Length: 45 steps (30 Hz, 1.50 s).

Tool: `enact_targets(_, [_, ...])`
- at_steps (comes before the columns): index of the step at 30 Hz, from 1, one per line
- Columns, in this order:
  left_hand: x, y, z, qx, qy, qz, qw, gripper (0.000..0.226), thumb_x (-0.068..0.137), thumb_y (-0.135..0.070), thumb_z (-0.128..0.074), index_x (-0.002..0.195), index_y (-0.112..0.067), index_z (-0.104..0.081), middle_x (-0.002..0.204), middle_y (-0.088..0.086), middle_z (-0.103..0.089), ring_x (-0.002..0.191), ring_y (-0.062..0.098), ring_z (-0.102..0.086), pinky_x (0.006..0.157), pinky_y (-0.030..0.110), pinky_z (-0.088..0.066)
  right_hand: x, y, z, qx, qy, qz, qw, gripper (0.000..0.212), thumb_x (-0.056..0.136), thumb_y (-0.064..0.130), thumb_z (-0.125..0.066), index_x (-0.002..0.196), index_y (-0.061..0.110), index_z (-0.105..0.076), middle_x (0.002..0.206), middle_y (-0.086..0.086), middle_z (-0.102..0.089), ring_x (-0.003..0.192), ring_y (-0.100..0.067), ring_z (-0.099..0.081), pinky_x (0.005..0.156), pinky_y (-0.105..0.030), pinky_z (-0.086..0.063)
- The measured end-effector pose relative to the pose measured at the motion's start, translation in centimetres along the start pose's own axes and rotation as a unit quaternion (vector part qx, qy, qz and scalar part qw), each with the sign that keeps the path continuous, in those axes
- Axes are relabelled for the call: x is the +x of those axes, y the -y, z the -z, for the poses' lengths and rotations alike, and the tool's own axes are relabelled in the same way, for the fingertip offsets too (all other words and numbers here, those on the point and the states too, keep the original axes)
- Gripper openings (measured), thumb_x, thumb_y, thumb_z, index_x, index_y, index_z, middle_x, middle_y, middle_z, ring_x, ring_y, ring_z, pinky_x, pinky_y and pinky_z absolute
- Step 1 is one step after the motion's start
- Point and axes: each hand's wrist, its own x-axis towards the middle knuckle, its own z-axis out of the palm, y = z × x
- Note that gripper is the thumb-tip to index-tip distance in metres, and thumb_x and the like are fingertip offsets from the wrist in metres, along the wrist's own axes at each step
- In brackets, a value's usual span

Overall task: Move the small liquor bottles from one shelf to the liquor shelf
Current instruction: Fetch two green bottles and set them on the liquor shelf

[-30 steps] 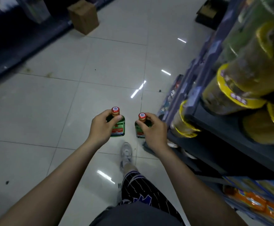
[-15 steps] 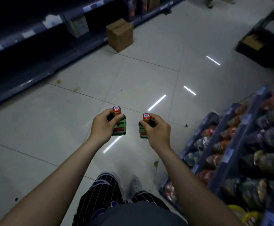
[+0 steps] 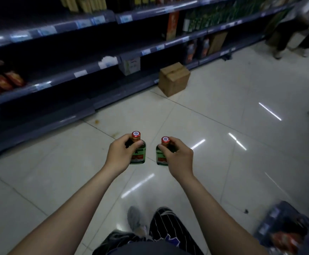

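My left hand (image 3: 119, 155) grips a small green liquor bottle (image 3: 138, 153) with a red cap and a red-and-green label, held upright over the tiled floor. My right hand (image 3: 178, 159) grips a second small green bottle (image 3: 160, 156) of the same kind, upright, a short gap to the right of the first. Ahead and to the left runs a dark shelf unit (image 3: 102, 65) with price tags on its rails; its upper right part holds green bottles and boxed liquor (image 3: 205, 21). Much of the near shelf looks bare and dark.
A brown cardboard box (image 3: 173, 79) stands on the floor by the shelf base. Red packets (image 3: 3, 81) lie on a left shelf. Another person (image 3: 293, 34) stands at the far right end of the aisle. Blurred goods (image 3: 286, 229) sit at the lower right. Open floor lies ahead.
The view has swung left, away from the right-hand shelf of goods and toward the dark shelf unit. Both hands keep the bottles upright in the same grip.
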Motion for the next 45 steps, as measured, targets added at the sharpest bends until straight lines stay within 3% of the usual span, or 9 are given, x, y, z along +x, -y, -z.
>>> enact_targets(6, [10.9,-1.0,7.6,-0.019,-0.058,-0.007,0.998,0.007,0.090,-0.030,-0.073,0.084,-0.033,-0.070,0.085,-0.021,-0.072,0.077,-0.006,-0.065,0.061,0.004,-0.044,11.0,5.8,-8.7,0.020,0.047,0.041,0.998,0.025,0.082,0.024,-0.085,0.093,0.042,-0.071,0.088,0.033,-0.070,0.086,0.003,-0.069,0.072,-0.011,-0.054])
enact_targets(13, [24.5,-2.2,15.9,-0.013,-0.117,-0.018,0.993,0.005,0.091,-0.032,-0.072,0.088,-0.036,-0.069,0.088,-0.028,-0.071,0.083,-0.009,-0.066,0.069,0.019,-0.045,24.2,11.7,-19.8,0.043,0.106,0.097,0.989,0.022,0.084,0.025,-0.083,0.098,0.039,-0.073,0.089,0.027,-0.072,0.089,0.001,-0.070,0.077,-0.021,-0.059])
enact_targets(18, [33.5,-3.9,22.9,0.005,-0.171,-0.028,0.985,0.002,0.090,-0.033,-0.073,0.091,-0.034,-0.071,0.087,-0.023,-0.073,0.085,-0.008,-0.066,0.072,0.017,-0.049,33.0,17.1,-28.2,0.072,0.157,0.121,0.978,0.032,0.083,0.025,-0.085,0.089,0.050,-0.067,0.092,0.032,-0.071,0.089,0.005,-0.069,0.071,-0.008,-0.053])
enact_targets(22, [39.3,-5.3,28.7,-0.012,-0.216,-0.032,0.976,0.003,0.089,-0.031,-0.075,0.089,-0.031,-0.072,0.086,-0.024,-0.073,0.081,-0.008,-0.067,0.066,0.006,-0.046,38.6,21.6,-34.5,0.079,0.190,0.149,0.967,0.026,0.082,0.024,-0.086,0.090,0.044,-0.072,0.087,0.028,-0.073,0.086,0.004,-0.070,0.072,-0.007,-0.050])
enact_targets(24, [41.7,-5.8,31.9,-0.016,-0.235,-0.036,0.971,0.002,0.090,-0.032,-0.074,0.090,-0.030,-0.072,0.087,-0.020,-0.074,0.083,-0.005,-0.068,0.068,0.010,-0.048,41.0,23.9,-37.6,0.081,0.206,0.158,0.962,0.023,0.082,0.022,-0.086,0.096,0.037,-0.075,0.088,0.027,-0.073,0.087,0.005,-0.070,0.073,-0.007,-0.051])
enact_targets(28, [46.4,-6.3,38.6,-0.009,-0.261,-0.044,0.964,0.008,0.091,-0.031,-0.073,0.097,-0.026,-0.074,0.092,-0.009,-0.076,0.088,0.000,-0.070,0.079,0.025,-0.056,44.8,28.5,-44.1,0.087,0.232,0.179,0.952,0.029,0.082,0.022,-0.086,0.096,0.041,-0.071,0.092,0.029,-0.073,0.089,0.006,-0.069,0.074,-0.008,-0.051])
enact_targets(38, [57.9,-9.4,57.8,0.024,-0.282,-0.131,0.950,0.009,0.089,-0.035,-0.075,0.096,-0.030,-0.075,0.090,-0.015,-0.075,0.085,-0.006,-0.067,0.068,0.009,-0.048,52.4,42.9,-59.6,0.105,0.159,0.292,0.937,0.030,0.079,0.023,-0.088,0.095,0.043,-0.073,0.092,0.029,-0.075,0.089,0.007,-0.071,0.075,-0.009,-0.053])
enact_targets(41, [60.4,-12.7,63.1,0.048,-0.272,-0.171,0.946,0.011,0.088,-0.041,-0.073,0.092,-0.030,-0.074,0.087,-0.017,-0.074,0.083,-0.006,-0.067,0.065,0.009,-0.047,54.1,48.9,-62.0,0.098,0.133,0.350,0.922,0.031,0.079,0.030,-0.087,0.093,0.051,-0.068,0.092,0.035,-0.072,0.087,0.011,-0.069,0.074,-0.008,-0.052])
enact_targets(45, [63.1,-18.1,68.6,0.070,-0.262,-0.234,0.934,0.008,0.090,-0.040,-0.072,0.089,-0.032,-0.073,0.085,-0.016,-0.074,0.081,-0.005,-0.066,0.070,0.017,-0.052,56.0,56.5,-64.0,0.111,0.112,0.419,0.894,0.021,0.081,0.033,-0.085,0.092,0.046,-0.074,0.088,0.027,-0.075,0.083,0.006,-0.071,0.071,-0.016,-0.056])
